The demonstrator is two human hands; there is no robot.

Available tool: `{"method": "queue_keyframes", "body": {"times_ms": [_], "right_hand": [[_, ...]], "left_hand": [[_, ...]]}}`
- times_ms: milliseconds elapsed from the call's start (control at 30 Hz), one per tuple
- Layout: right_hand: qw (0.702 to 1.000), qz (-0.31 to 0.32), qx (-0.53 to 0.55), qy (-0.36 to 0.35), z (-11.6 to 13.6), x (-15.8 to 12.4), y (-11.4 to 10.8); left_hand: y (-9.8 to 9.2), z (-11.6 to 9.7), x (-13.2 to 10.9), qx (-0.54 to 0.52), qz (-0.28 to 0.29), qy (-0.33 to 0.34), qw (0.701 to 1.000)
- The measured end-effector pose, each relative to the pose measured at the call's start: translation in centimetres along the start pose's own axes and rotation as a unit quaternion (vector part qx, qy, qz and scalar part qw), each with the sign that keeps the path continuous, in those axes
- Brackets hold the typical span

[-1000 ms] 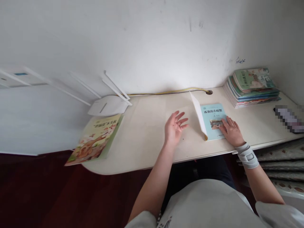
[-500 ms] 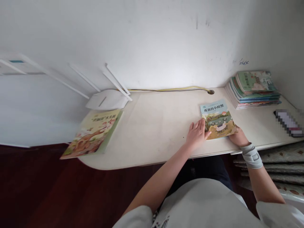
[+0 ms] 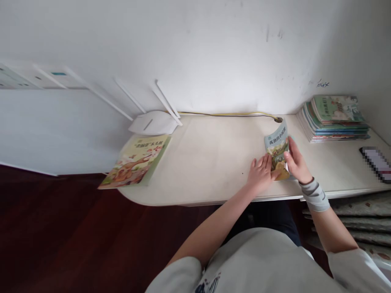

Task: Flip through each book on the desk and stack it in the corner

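A picture book (image 3: 276,152) with a blue, green and yellow cover lies near the desk's front edge, its right side lifted and curved upward. My right hand (image 3: 297,161) pinches that raised cover, thumb in front and fingers behind; a grey wrap circles the wrist. Spread on the book's lower left edge, my left hand (image 3: 260,173) rests with its fingers apart. Another book (image 3: 136,160), yellow-green with a brown animal, lies at the desk's left end, partly past the edge.
On the white desk (image 3: 210,158) stand a white router (image 3: 154,123) with antennas at the back left and a stack of books (image 3: 339,118) at the back right. A phone (image 3: 377,164) lies far right. Cables run along the wall to a hole.
My right hand has moved up from the book's lower right corner and raised the cover's right side. My left hand stays on the book. The view has shifted, moving the scene rightward.
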State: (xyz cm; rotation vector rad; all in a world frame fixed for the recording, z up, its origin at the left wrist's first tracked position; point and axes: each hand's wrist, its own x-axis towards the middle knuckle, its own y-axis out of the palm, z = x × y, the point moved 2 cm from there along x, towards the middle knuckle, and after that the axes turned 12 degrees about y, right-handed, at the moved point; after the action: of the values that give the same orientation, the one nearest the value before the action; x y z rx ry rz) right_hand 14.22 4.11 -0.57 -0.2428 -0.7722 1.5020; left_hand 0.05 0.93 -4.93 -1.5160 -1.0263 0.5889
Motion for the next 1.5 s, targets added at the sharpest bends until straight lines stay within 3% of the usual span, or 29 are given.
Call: {"method": "queue_keyframes", "body": {"times_ms": [167, 300, 433, 600, 767, 1100, 1300, 1400, 1500], "right_hand": [[0.974, 0.044, -0.223, -0.017, 3.0, -0.2, 3.1], [0.941, 0.064, -0.331, -0.005, 4.1, -0.4, 4.6], [0.925, 0.046, -0.377, -0.016, 4.0, -0.3, 6.2], [0.919, 0.012, -0.391, -0.039, 3.7, -0.4, 8.3], [0.919, 0.031, -0.389, -0.048, 4.8, -0.7, 9.7], [0.916, 0.108, -0.384, -0.051, 6.5, -0.3, 8.6], [0.912, 0.18, -0.367, 0.025, 4.7, 5.3, 7.5], [0.919, 0.183, -0.344, 0.055, 3.6, 8.0, 7.4], [0.919, 0.181, -0.341, 0.084, 2.7, 8.8, 7.7]], "left_hand": [[-0.4, 0.6, -1.6, 0.007, 0.012, 0.035, 0.999], [-1.8, 3.3, -3.6, 0.072, 0.005, -0.046, 0.996], [-1.9, 5.0, -5.3, 0.081, 0.017, -0.099, 0.992], [-1.6, 5.0, -5.7, 0.081, 0.016, -0.104, 0.991], [-1.9, 4.8, -5.6, 0.086, 0.023, -0.097, 0.991], [-2.2, 4.3, -5.5, 0.08, 0.026, -0.112, 0.99], [-1.9, 4.4, -5.5, 0.077, 0.016, -0.109, 0.991], [-1.9, 4.4, -5.5, 0.072, 0.025, -0.114, 0.991], [-2.0, 4.4, -5.4, 0.067, 0.033, -0.12, 0.99]]}}
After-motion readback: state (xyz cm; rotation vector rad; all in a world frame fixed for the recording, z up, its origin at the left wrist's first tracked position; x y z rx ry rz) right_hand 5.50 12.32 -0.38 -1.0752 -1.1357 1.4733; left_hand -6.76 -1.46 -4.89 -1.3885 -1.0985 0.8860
